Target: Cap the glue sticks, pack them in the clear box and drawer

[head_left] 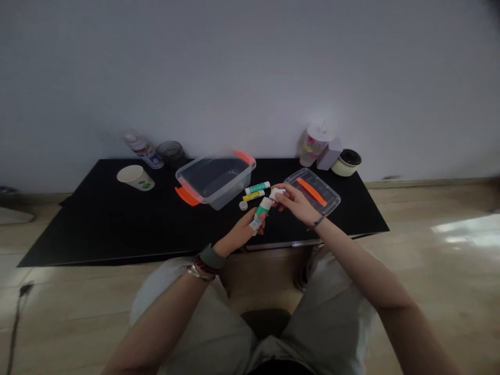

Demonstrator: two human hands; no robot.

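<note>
My left hand (250, 227) is closed around a green and white glue stick (264, 207), tilted up to the right. Just beside its top end, my right hand (292, 201) pinches a white cap (277, 195), which looks apart from or barely touching the stick; I cannot tell which. Beyond my hands lie a second green glue stick (258, 188) and a yellow glue stick (253, 196). A loose white round cap (243, 205) rests on the table near the yellow one.
Left of the sticks stands a clear lidless box (230, 190) with orange latches; its lid (332, 200) lies at right. A paper cup (135, 177), a spray can (142, 150) and a dark cup (171, 152) stand left. A tumbler (312, 148) and lidded pot (346, 163) stand back right on the black table (109, 224).
</note>
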